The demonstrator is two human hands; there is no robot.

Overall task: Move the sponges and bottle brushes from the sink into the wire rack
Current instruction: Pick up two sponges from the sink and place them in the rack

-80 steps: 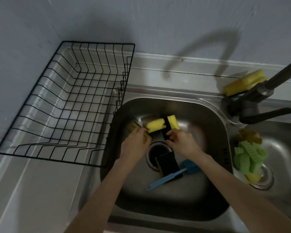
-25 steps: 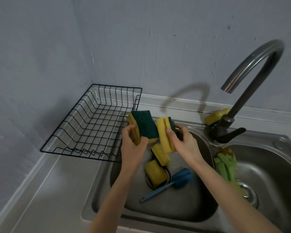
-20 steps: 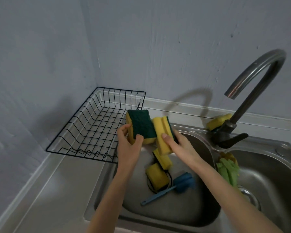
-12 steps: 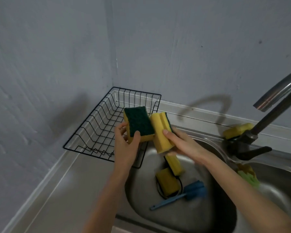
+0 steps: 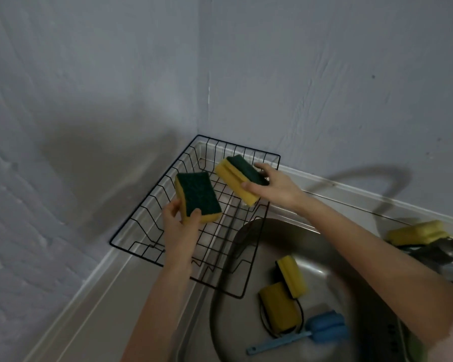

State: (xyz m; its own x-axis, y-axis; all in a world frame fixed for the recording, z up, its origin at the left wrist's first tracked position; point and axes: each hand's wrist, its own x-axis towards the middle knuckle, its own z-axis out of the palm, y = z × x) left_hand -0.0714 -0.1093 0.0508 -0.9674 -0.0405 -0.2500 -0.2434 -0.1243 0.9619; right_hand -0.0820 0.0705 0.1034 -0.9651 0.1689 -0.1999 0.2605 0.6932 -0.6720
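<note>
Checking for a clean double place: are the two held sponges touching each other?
Apart. Head view shows rack wires between left hand's sponge and right hand's sponge.

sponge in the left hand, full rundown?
The sponge in the left hand is a rectangular block of yellow foam with a dark green scouring pad on the face turned toward the camera. It looks intact. The thumb and fingers pinch its near end, holding it tilted over the wire rack, apart from the other held sponge.
</note>
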